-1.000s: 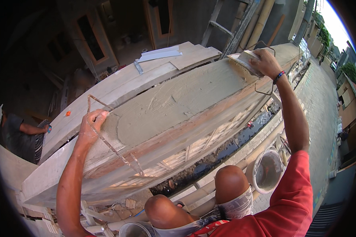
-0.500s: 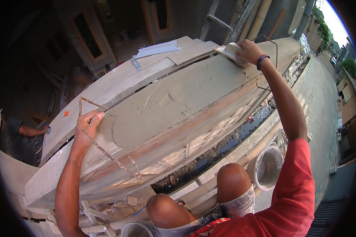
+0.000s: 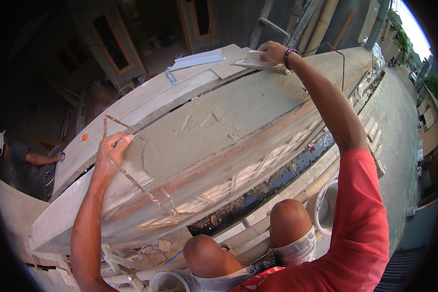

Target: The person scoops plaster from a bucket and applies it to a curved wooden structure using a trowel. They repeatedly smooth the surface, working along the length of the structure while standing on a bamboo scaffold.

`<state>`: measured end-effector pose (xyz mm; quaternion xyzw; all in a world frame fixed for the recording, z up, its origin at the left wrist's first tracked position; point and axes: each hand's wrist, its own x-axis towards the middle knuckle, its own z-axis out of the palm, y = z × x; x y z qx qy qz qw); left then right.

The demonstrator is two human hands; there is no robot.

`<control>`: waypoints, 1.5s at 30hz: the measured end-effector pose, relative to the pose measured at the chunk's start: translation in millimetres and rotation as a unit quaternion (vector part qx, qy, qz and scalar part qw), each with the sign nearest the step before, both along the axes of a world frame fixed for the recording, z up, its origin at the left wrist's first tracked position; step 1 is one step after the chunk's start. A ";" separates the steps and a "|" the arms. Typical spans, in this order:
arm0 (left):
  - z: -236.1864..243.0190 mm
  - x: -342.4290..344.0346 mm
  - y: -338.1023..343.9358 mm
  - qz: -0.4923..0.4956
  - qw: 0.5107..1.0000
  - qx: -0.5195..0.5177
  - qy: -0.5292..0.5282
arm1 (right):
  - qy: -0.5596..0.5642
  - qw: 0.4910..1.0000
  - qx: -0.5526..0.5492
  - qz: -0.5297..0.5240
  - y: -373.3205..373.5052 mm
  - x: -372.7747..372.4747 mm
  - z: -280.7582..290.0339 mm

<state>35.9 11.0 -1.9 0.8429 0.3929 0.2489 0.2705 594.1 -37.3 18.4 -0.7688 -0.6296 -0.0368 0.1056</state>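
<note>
My right hand (image 3: 272, 53) holds a flat plastering trowel (image 3: 250, 59) near the far right end of a long grey strip of wet mortar (image 3: 209, 126) on a raised ledge. The mortar's surface has ridges and smears. My left hand (image 3: 113, 151) is closed on a bent, mortar-spotted metal rod (image 3: 146, 185) at the strip's near left end. A second bent rod (image 3: 343, 68) stands across the ledge at right, beside my right forearm.
A co-worker (image 3: 27, 168) is at the left. Pale boards (image 3: 107, 146) hold white strips (image 3: 197, 61) and a small orange object (image 3: 84, 137). Below are bamboo poles (image 3: 258, 233), my knees, buckets (image 3: 326, 204) and a dark wet ditch (image 3: 253, 199). A paved lane (image 3: 396, 136) runs along the right.
My right hand and trowel have moved left and away from me, toward the ledge's far edge. My left hand stays on the rod, with only slight shifts in the picture.
</note>
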 end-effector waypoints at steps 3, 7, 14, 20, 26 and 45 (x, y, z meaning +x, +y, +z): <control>1.3 1.1 1.5 -0.001 1.000 -0.018 0.008 | 0.179 0.984 0.015 0.007 4.5 -24.1 8.6; 6.5 -2.3 -2.4 0.005 1.000 -0.021 0.004 | 0.322 0.943 0.076 0.028 -27.7 -56.7 48.1; 3.1 -0.8 -0.5 0.007 1.000 -0.016 0.011 | 0.400 0.910 0.093 -0.066 -127.9 -0.9 69.2; 2.2 -2.4 0.7 0.008 1.000 -0.014 0.007 | 0.347 0.920 0.110 -0.142 -157.6 20.0 31.8; 1.6 2.4 -4.0 0.013 0.999 -0.036 -0.011 | 0.127 0.973 0.167 -0.101 -158.2 12.3 6.4; 1.3 4.5 -2.9 -0.023 1.000 -0.013 -0.010 | 0.489 0.844 0.217 -0.039 -185.9 -79.0 32.8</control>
